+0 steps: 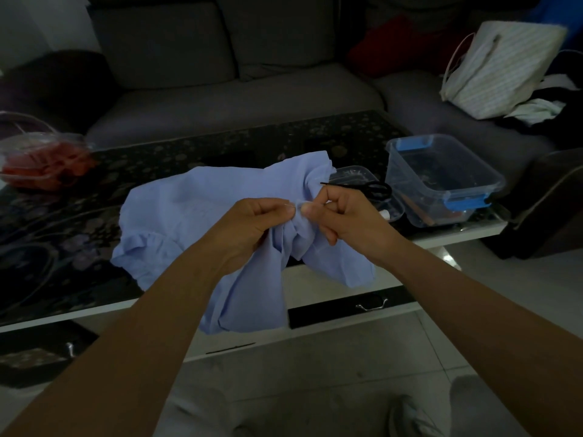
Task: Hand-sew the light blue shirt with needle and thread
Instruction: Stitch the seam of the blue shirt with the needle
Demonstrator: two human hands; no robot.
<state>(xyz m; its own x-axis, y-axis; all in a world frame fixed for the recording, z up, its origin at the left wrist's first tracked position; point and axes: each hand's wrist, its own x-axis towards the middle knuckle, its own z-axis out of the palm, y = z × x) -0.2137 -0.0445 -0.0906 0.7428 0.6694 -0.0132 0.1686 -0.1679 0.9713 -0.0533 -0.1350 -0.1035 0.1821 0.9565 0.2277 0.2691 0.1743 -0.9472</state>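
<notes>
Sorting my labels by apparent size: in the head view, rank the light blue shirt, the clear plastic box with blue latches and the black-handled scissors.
Largest to smallest:
light blue shirt
clear plastic box with blue latches
black-handled scissors
None look alike.

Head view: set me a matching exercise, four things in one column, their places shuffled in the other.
1 shirt
2 scissors
3 striped bag
4 red-filled bowl

A on the sofa
B at the table's left end
C pinched by the left hand and right hand
D beside the box with blue clips

Pairs: 1-C, 2-D, 3-A, 4-B
</notes>
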